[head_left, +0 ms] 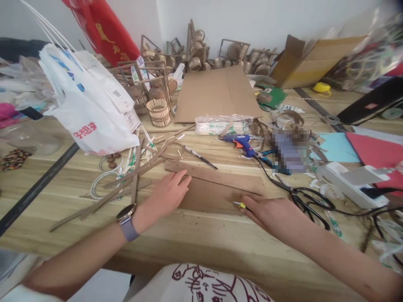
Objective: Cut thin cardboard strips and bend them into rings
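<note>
My left hand [171,193], with a watch on its wrist, presses its fingers down on the left part of a brown cardboard piece [204,196]. A narrower cardboard strip [217,176] lies along that piece's far edge, and the left fingertips reach close to it. My right hand [267,209] is closed round a small yellow craft knife [242,205]. Its blade points left, over the right part of the cardboard; whether it touches the surface I cannot tell. Beyond the strip lie a pen [200,157] and a blue glue gun [241,144].
Black scissors [310,203] and a white power strip [355,184] lie at the right. A white plastic bag [91,105] stands at the left, near loose brown strips [103,205]. Behind are a large cardboard sheet [217,92], chopsticks in plastic [222,126] and small slatted baskets [158,112].
</note>
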Demonstrator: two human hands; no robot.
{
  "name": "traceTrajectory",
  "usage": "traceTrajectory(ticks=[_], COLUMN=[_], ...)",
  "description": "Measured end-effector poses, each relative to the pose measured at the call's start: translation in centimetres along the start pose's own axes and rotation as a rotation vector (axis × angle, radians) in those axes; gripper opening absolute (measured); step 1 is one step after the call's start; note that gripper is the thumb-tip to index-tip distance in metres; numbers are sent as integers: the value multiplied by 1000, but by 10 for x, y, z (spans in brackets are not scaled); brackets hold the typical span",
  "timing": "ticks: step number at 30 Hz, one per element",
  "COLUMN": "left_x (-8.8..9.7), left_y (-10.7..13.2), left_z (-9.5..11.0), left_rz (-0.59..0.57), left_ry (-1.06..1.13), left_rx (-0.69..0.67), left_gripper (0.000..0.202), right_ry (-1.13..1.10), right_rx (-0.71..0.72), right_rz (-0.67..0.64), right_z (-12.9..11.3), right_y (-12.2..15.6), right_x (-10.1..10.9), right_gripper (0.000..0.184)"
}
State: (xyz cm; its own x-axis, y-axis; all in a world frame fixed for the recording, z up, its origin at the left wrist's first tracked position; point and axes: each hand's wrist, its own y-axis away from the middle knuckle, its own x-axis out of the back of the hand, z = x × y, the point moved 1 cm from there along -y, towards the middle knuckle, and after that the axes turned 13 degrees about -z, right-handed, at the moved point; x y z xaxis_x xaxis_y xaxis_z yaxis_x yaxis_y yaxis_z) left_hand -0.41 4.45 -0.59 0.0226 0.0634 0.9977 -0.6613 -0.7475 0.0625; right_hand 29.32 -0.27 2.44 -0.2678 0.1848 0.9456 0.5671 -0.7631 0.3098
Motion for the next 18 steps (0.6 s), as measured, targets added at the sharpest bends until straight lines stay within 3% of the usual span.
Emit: traceTrajectory(ticks=[5,8,13,18], left_x=[1,-5,-20,-20], left_y=[-32,-53,-69,-67], left_z=[2,4,6,10], left_rz=[88,82,-48,-63], left_ry=[61,83,84,110], left_rx=[-200,-239,-208,-164], left_gripper=[34,35,52,51], right_ry=[24,36,91,127], right_rx=[28,51,89,112], right_rz=[-93,-188,-215,-234], right_z=[-19,-39,-56,-56], right_y=[-16,-32,-53,-60], right_x=[17,30,40,37], right_gripper=[13,12,14,16])
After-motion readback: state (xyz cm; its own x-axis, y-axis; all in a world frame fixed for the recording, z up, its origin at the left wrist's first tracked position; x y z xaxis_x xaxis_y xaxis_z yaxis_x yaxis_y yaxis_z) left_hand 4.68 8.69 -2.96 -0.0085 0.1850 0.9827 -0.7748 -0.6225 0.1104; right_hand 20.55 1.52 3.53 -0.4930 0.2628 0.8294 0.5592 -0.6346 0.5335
